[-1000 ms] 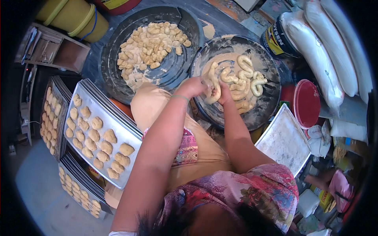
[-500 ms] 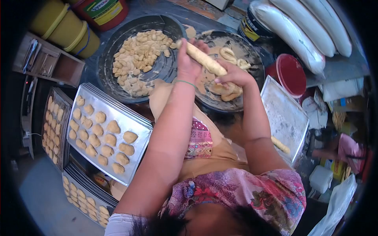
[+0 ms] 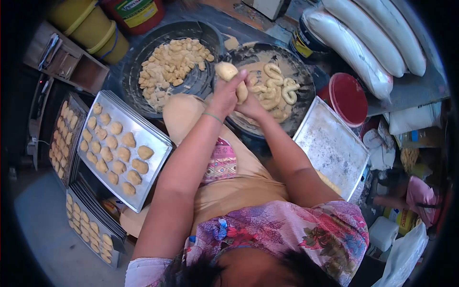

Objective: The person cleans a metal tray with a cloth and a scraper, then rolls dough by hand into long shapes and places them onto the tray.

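Observation:
A thick roll of pale dough [image 3: 227, 71] is gripped in my left hand [image 3: 226, 98], its rounded end standing out above the thumb. Close beside it on the right, my right hand [image 3: 249, 106] is closed at the lower part of the same dough, its fingers partly hidden. Both hands are over the near left edge of a round black pan [image 3: 306, 81] dusted with flour. Curled dough ropes [image 3: 272, 88] lie in that pan. To the left, another round black pan [image 3: 131, 76] holds many small dough pieces [image 3: 177, 60].
A metal tray of dough balls [image 3: 136, 165] rests on stacked trays at left. At right are a floury tray [image 3: 330, 143], a red-lidded bucket [image 3: 348, 98] and filled white bags [image 3: 354, 52]. Yellow buckets [image 3: 98, 31] stand at upper left. Part of a person [image 3: 420, 196] shows at far right.
Both hands have come together and lower, and the dough roll has swung from slanting sideways to nearly upright. The camera view has shifted slightly.

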Motion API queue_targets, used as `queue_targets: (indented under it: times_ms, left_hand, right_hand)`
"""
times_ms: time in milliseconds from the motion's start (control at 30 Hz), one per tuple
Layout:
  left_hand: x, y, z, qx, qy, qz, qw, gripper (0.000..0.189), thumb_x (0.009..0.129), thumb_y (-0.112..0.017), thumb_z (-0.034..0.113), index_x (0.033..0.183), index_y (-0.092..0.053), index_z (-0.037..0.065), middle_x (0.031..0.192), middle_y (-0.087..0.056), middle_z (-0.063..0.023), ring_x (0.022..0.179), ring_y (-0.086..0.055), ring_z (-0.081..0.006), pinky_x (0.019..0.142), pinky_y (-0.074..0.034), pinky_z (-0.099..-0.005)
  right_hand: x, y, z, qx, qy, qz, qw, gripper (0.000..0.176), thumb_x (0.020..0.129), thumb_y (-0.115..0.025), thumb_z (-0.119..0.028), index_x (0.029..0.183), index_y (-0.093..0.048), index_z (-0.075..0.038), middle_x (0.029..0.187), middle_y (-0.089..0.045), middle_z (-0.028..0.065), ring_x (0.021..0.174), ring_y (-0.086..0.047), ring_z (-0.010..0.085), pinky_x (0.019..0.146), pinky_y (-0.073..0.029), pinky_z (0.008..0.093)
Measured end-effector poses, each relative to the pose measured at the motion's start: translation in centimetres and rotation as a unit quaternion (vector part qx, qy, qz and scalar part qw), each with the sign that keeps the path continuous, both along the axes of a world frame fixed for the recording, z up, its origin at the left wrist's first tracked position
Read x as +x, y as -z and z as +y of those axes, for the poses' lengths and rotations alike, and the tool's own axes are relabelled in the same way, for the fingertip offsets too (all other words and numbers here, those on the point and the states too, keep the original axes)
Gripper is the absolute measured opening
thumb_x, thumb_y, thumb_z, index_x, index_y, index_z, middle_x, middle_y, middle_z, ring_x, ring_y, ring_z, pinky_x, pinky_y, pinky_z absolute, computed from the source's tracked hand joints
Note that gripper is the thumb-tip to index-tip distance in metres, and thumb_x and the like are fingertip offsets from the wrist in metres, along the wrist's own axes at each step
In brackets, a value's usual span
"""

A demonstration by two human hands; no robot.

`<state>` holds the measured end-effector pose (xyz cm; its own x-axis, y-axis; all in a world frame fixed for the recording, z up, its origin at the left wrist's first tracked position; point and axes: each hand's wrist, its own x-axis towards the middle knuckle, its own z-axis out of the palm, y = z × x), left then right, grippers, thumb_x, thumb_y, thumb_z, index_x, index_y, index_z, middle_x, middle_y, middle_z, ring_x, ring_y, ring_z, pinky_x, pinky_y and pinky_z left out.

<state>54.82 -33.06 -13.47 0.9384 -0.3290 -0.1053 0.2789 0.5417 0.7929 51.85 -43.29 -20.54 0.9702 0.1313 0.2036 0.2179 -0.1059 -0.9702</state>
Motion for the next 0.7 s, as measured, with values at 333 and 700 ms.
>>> queue_targets:
  times_ms: [333, 700]
  left_hand:
    - [1.0, -13.3, 3.9, -0.151, 0.048, -0.156, 0.975, 0.039, 0.089, -0.057, 0.028, 0.109, -0.049, -0.004, 0.083, -0.047, -0.0058, 0.08, -0.048, -0.0183, 0.092, -0.039, -0.0397]
    - [-5.7, 0.1, -6.4, 0.011, 0.062, 0.043, 0.997, 0.011, 0.088, -0.056, 0.009, 0.092, -0.051, 0.0, 0.084, -0.057, -0.0099, 0.079, -0.059, -0.0247, 0.078, -0.052, -0.041]
  right_hand:
    - [-4.8, 0.0, -7.0, 0.007, -0.028, 0.205, 0.978, 0.035, 0.079, -0.068, -0.027, 0.103, -0.058, -0.003, 0.081, -0.061, 0.0058, 0.073, -0.056, 0.0122, 0.062, -0.046, 0.0283]
    - [-28.9, -10.9, -32.5, 0.137, 0.333, 0.06, 0.931, 0.035, 0.078, -0.067, -0.014, 0.107, -0.052, 0.0, 0.079, -0.053, 0.0022, 0.062, -0.051, 0.0099, 0.058, -0.043, 0.0221]
